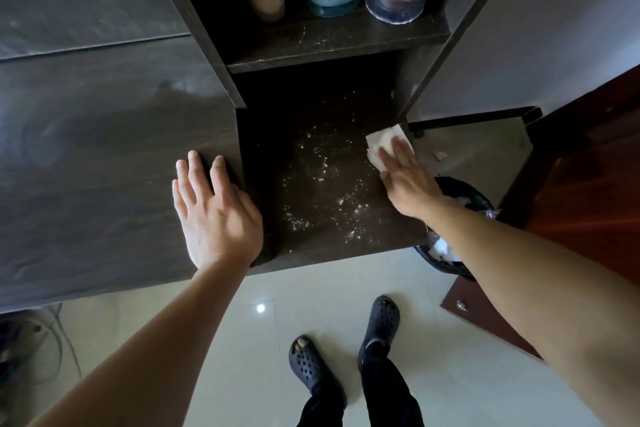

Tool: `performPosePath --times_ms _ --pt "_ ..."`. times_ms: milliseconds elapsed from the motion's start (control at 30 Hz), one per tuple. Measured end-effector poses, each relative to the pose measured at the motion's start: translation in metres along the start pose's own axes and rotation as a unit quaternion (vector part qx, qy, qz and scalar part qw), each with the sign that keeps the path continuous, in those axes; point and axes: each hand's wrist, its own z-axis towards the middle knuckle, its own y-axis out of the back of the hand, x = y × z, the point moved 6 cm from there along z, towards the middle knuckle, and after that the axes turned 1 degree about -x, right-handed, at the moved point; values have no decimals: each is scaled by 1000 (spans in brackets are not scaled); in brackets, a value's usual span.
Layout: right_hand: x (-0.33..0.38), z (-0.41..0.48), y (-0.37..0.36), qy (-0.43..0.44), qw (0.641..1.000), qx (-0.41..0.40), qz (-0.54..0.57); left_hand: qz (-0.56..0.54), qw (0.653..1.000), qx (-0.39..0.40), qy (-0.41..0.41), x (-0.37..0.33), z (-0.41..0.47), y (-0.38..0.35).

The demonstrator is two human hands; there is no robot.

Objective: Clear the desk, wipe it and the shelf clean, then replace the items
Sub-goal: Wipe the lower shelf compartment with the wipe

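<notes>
The right hand [407, 180], grip spread, pressed a tissue [382, 144] onto the dusty shelf [270, 184]. The left hand [213, 215] lay spread on the tabletop [104, 184]. The bin [450, 266] held white wads [441, 248].

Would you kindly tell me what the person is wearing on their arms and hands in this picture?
Nothing shows on either: the left hand and right hand are bare, without gloves, rings or a watch; the left forearm and right forearm are bare too, no sleeve in view.
</notes>
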Motion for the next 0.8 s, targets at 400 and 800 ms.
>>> performPosePath --times_ms 400,800 --pt "16 -106 -32 1 999 -49 13 12 1000 -1 7 -3 1 1" --pt "8 -80 -27 -64 997 -30 -21 10 1000 9 12 -2 1 1"
